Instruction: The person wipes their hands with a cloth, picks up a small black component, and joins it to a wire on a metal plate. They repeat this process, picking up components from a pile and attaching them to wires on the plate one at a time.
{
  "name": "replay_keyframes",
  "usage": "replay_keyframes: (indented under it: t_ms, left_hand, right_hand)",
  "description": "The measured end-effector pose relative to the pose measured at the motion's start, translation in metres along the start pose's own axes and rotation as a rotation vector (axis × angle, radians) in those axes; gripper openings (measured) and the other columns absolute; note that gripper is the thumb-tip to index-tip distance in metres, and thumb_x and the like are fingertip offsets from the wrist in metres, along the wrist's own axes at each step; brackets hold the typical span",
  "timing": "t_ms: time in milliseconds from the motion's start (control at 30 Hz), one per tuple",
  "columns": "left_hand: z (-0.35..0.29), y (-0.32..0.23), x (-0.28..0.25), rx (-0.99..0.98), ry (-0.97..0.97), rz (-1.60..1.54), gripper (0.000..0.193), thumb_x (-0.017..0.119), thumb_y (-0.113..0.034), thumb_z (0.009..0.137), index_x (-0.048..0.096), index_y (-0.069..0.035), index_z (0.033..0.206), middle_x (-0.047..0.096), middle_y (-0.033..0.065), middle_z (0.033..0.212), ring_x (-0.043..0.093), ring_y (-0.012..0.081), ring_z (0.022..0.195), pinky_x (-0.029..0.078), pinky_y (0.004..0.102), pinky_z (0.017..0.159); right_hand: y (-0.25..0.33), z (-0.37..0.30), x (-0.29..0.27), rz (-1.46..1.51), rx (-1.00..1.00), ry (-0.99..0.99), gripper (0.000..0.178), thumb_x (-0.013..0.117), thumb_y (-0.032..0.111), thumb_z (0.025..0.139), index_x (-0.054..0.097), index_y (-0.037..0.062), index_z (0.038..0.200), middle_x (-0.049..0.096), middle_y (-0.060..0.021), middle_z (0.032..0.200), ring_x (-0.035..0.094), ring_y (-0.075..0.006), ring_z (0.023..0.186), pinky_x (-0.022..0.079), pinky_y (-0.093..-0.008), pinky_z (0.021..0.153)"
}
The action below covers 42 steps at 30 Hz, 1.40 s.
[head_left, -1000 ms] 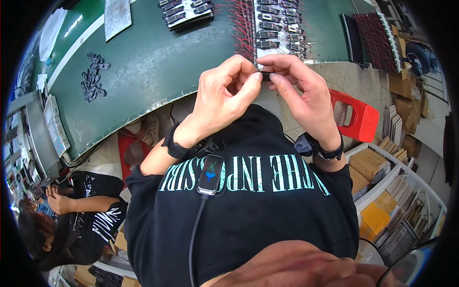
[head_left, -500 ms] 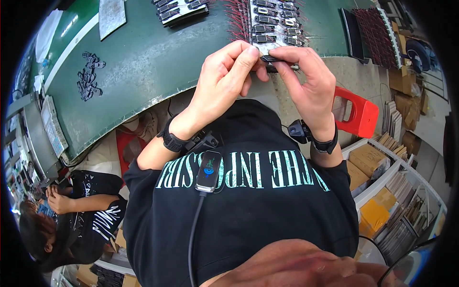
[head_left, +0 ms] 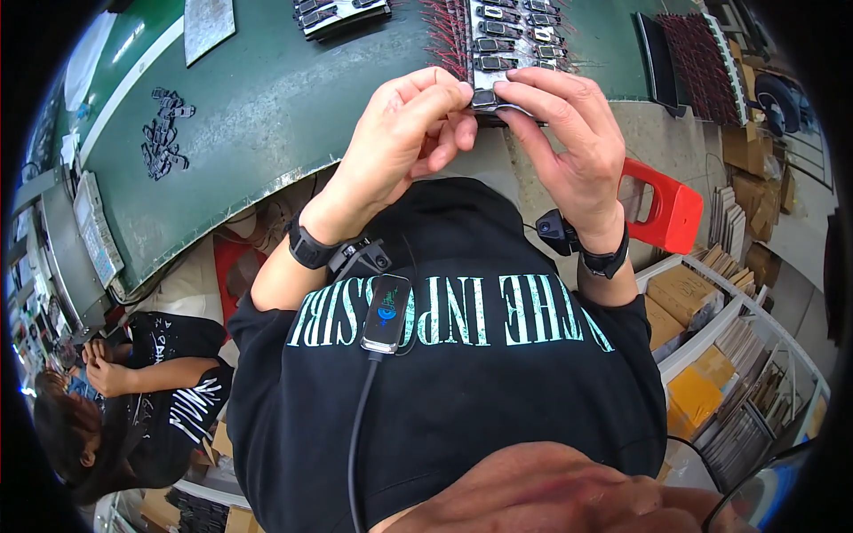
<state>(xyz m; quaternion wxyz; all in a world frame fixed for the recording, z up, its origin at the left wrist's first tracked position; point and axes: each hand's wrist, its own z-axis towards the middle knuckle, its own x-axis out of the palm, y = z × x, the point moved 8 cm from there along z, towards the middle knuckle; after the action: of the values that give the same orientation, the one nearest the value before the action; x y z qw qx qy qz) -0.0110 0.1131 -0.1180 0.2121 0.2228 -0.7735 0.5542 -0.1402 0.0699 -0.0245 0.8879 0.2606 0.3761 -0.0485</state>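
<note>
A small black watch-like part [head_left: 484, 99] with a dark rectangular face is at the near end of a pale board [head_left: 484, 83]. My right hand [head_left: 573, 124] grips its right end between thumb and fingers. Beside its left end, my left hand [head_left: 404, 124] is closed in a pinch; whatever lies between those fingertips is hidden. Rows of similar black parts [head_left: 496, 46] lie on the board beyond my hands. Thin red wires [head_left: 451, 44] stick out along the board's left side.
Loose black parts [head_left: 164, 133] lie in a pile on the green table [head_left: 267, 115]. Another loaded board [head_left: 342, 19] and a grey plate [head_left: 210, 28] are farther back. A red stool [head_left: 682, 213] stands at right, near shelves with cartons [head_left: 684, 293]. At left, a person [head_left: 169, 382] works.
The black part has come down onto the board's near end, its face now turned up. My left hand has shifted slightly left, and my right fingers have spread over the part's right end.
</note>
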Motion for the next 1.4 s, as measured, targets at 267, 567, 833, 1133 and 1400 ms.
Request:
replay_keyframes:
  t_ms: [267,567,833,1133,1400]
  left_hand:
    - [-0.001,0.003,0.005,-0.093,0.069,-0.129,0.014,0.058,-0.019,0.097,0.061,-0.007,0.09,0.062,0.0024,0.069,0.045,0.0032,0.047,0.026,0.0178,0.039]
    - [0.0,-0.018,-0.004,0.136,-0.113,0.244,0.025,0.061,-0.029,0.101,0.063,-0.005,0.095,0.066,0.0032,0.072,0.045,0.0024,0.048,0.033,0.0174,0.045]
    - [-0.006,-0.025,-0.019,0.259,-0.206,0.342,0.019,0.063,-0.022,0.1,0.064,-0.003,0.1,0.067,0.0022,0.073,0.048,0.0023,0.051,0.036,0.0174,0.047]
    - [-0.009,-0.043,-0.017,0.537,-0.332,0.809,0.016,0.066,-0.019,0.097,0.069,-0.003,0.097,0.069,0.0046,0.077,0.06,0.0114,0.062,0.048,0.0245,0.06]
    - [0.058,-0.146,0.027,1.033,-0.198,1.608,0.017,0.066,-0.012,0.092,0.07,-0.009,0.108,0.068,0.0086,0.094,0.064,0.0255,0.088,0.053,0.0312,0.076]
  right_hand:
    - [0.007,0.0,0.0,-0.034,-0.108,-0.011,0.034,0.081,-0.003,0.07,0.075,0.0081,0.101,0.071,-0.006,0.102,0.066,-0.0245,0.096,0.054,-0.0346,0.084]
    - [-0.01,-0.001,-0.002,-0.265,-0.142,0.01,0.035,0.079,-0.002,0.071,0.076,0.0121,0.103,0.068,-0.0022,0.096,0.062,-0.0234,0.09,0.053,-0.0344,0.078]
    - [-0.011,0.0,0.009,-0.315,-0.142,0.097,0.03,0.079,0.005,0.074,0.076,0.0124,0.102,0.066,-0.0015,0.095,0.06,-0.0231,0.092,0.05,-0.0358,0.083]
    - [-0.011,0.0,-0.004,-0.306,-0.038,-0.041,0.027,0.08,0.007,0.073,0.075,0.0103,0.099,0.065,-0.0013,0.094,0.06,-0.0238,0.091,0.048,-0.0364,0.081]
    - [-0.01,-0.019,-0.005,-0.251,-0.026,0.09,0.03,0.083,0.008,0.068,0.075,0.0101,0.097,0.064,-0.0016,0.097,0.058,-0.0235,0.095,0.047,-0.0372,0.082]
